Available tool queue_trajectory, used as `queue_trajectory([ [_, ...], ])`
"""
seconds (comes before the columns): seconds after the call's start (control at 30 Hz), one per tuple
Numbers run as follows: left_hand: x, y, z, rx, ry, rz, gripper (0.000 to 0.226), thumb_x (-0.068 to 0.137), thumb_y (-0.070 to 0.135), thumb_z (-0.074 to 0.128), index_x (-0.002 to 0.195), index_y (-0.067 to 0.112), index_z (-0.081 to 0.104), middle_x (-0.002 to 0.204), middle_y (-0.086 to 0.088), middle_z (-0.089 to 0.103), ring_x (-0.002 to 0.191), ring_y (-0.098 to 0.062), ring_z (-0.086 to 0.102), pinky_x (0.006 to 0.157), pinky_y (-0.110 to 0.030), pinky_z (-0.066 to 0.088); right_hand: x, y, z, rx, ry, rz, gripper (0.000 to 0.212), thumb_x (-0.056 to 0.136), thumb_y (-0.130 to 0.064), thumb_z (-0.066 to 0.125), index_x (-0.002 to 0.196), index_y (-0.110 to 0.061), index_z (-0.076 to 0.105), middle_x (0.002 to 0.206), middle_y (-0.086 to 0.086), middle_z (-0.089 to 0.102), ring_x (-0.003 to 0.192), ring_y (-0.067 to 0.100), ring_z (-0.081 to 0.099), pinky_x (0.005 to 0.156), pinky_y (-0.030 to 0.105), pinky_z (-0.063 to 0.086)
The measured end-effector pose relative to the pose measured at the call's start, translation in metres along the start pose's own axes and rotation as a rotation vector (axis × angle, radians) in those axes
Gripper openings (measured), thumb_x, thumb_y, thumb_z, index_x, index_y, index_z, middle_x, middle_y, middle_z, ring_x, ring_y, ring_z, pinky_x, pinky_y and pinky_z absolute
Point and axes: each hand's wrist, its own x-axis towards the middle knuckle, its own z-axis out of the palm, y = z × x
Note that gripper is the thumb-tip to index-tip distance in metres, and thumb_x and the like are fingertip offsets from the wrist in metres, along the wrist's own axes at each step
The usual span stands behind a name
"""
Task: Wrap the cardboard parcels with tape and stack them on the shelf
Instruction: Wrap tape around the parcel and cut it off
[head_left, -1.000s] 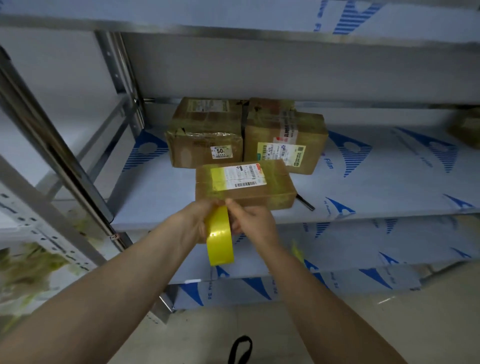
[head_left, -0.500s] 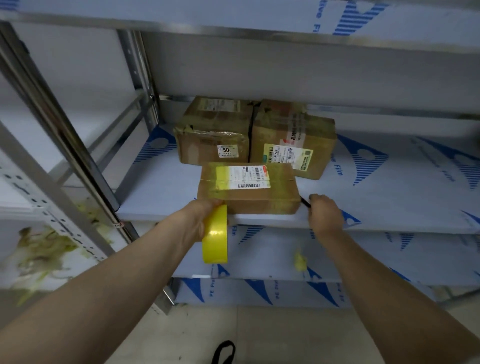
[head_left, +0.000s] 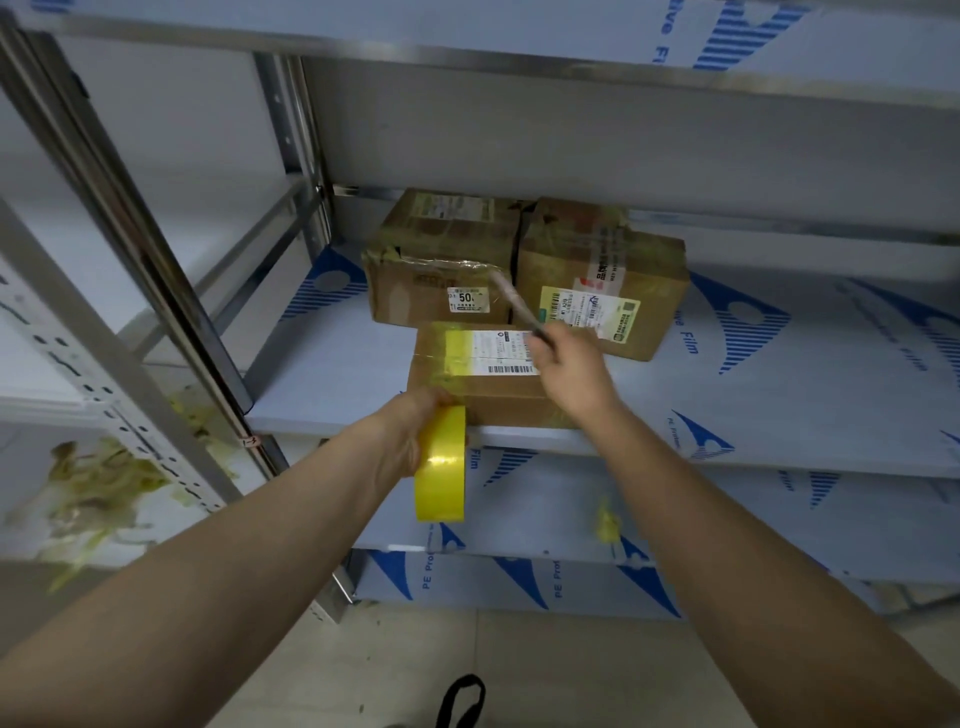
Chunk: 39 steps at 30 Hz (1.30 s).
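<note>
Shelf (head_left: 779, 410) front edge bears a parcel (head_left: 467, 387); left hand (head_left: 408, 434) grips tape roll (head_left: 441, 473), right hand (head_left: 571, 374) holds a thin tool (head_left: 511, 301).

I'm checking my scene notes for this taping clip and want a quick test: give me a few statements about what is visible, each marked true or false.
1. The left hand holds the yellow tape roll at the front edge of the shelf. True.
2. The right hand is empty. False: it grips a thin tool, too blurred to identify.
3. The left rear parcel and the right rear parcel stand side by side. True.
4. The front parcel is stacked on top of the rear two. False: it lies on the shelf in front of them.
5. Yellow tape crosses the front parcel's top. True.
</note>
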Motion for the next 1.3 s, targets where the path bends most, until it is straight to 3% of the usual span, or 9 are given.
queue_trajectory([
  [0.1,0.000,-0.002,0.000,-0.008,0.002,0.001,0.009,0.094,0.019,0.052,0.091,0.012,0.056,0.070,-0.010,0.056,0.048,-0.021,0.056,0.042,-0.025,0.049,0.015,-0.021,0.039,-0.238,-0.162,-0.135,0.028,0.102,-0.030,0.038,0.116,-0.011,0.053,0.090,0.005,0.058,0.076,0.019,0.054,0.057,0.032,0.036],
  [0.23,0.002,-0.005,-0.003,-0.044,-0.016,0.018,0.016,0.093,0.017,0.052,0.104,0.008,0.060,0.079,-0.013,0.058,0.063,-0.024,0.055,0.058,-0.031,0.049,0.016,-0.014,0.073,-0.408,-0.126,-0.182,0.030,0.103,-0.028,0.035,0.116,-0.008,0.052,0.110,0.011,0.058,0.101,0.028,0.053,0.069,0.032,0.031],
  [0.37,0.008,-0.009,-0.003,-0.059,0.052,0.067,0.018,0.089,0.016,0.061,0.105,0.008,0.057,0.079,-0.013,0.060,0.063,-0.024,0.058,0.052,-0.029,0.051,0.017,-0.002,0.082,-0.410,-0.073,-0.231,0.031,0.102,-0.028,0.035,0.115,-0.005,0.053,0.110,0.012,0.059,0.101,0.028,0.053,0.077,0.034,0.035],
  [0.63,0.014,-0.047,-0.003,-0.006,0.071,0.023,0.033,0.096,0.013,0.054,0.127,0.004,0.052,0.116,-0.021,0.059,0.103,-0.033,0.059,0.096,-0.050,0.048,0.016,-0.002,0.085,-0.364,-0.044,-0.187,0.030,0.102,-0.026,0.036,0.114,-0.005,0.055,0.106,0.012,0.060,0.096,0.029,0.055,0.065,0.034,0.032],
  [0.83,0.012,-0.048,-0.005,-0.019,0.067,0.097,0.029,0.098,0.027,0.050,0.121,0.010,0.044,0.107,-0.018,0.054,0.094,-0.030,0.055,0.094,-0.050,0.047,0.020,-0.012,0.059,-0.048,-0.151,-0.057,0.041,0.101,-0.024,0.043,0.141,-0.029,0.044,0.125,0.009,0.062,0.111,0.029,0.056,0.084,0.030,0.043],
  [0.97,0.012,-0.045,-0.007,0.014,0.086,0.099,0.027,0.100,0.028,0.045,0.122,0.012,0.046,0.126,-0.021,0.054,0.117,-0.037,0.052,0.101,-0.052,0.043,0.012,-0.026,0.034,-0.009,-0.142,-0.063,0.037,0.097,-0.021,0.051,0.132,-0.032,0.052,0.111,0.006,0.067,0.100,0.026,0.061,0.087,0.040,0.050],
  [1.07,0.010,-0.043,-0.008,0.014,0.077,0.078,0.032,0.100,0.027,0.042,0.128,0.011,0.047,0.120,-0.020,0.058,0.108,-0.035,0.058,0.096,-0.049,0.048,-0.001,-0.029,0.014,0.018,-0.236,-0.069,0.026,0.093,-0.029,0.059,0.118,-0.028,0.065,0.102,0.000,0.069,0.093,0.019,0.063,0.084,0.039,0.052],
  [1.2,0.003,-0.038,-0.009,-0.010,0.047,0.040,0.019,0.101,0.027,0.041,0.106,0.013,0.053,0.081,-0.014,0.061,0.064,-0.025,0.061,0.059,-0.033,0.055,-0.018,-0.028,-0.008,-0.377,-0.244,-0.156,0.027,0.094,-0.046,0.052,0.109,-0.032,0.070,0.106,-0.009,0.069,0.098,0.016,0.061,0.062,0.026,0.040],
  [1.3,0.000,-0.037,-0.008,0.022,0.072,0.074,0.023,0.102,0.026,0.039,0.114,0.012,0.052,0.093,-0.018,0.061,0.079,-0.029,0.061,0.075,-0.040,0.054,-0.025,-0.031,-0.008,-0.666,-0.256,-0.257,0.031,0.098,-0.046,0.042,0.111,-0.033,0.067,0.103,-0.003,0.069,0.096,0.021,0.061,0.060,0.026,0.035],
])
